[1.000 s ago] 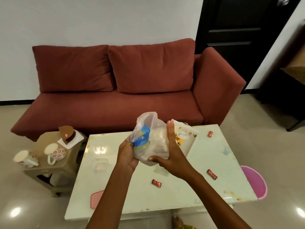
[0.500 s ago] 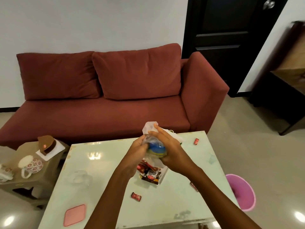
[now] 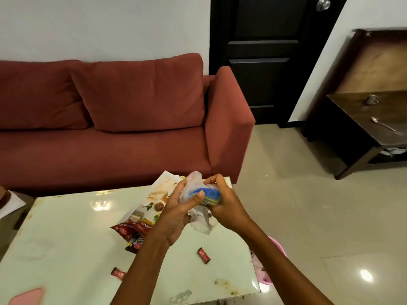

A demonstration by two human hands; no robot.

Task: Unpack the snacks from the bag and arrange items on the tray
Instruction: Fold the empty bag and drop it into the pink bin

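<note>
- The clear plastic bag (image 3: 199,221) is held up over the far side of the table (image 3: 66,238), bunched between both hands; a blue packet (image 3: 210,192) shows through it
- The left hand (image 3: 176,212) grips the bag from the left, thumb pressed on the blue packet; the right hand (image 3: 226,208) curls round its other end
- The printed tray (image 3: 163,190) lies just behind and below the left hand; red snack packets (image 3: 130,231) sit at its near end
- Two small red sweets (image 3: 203,256) (image 3: 119,273) lie apart on the table, nearer me
</note>
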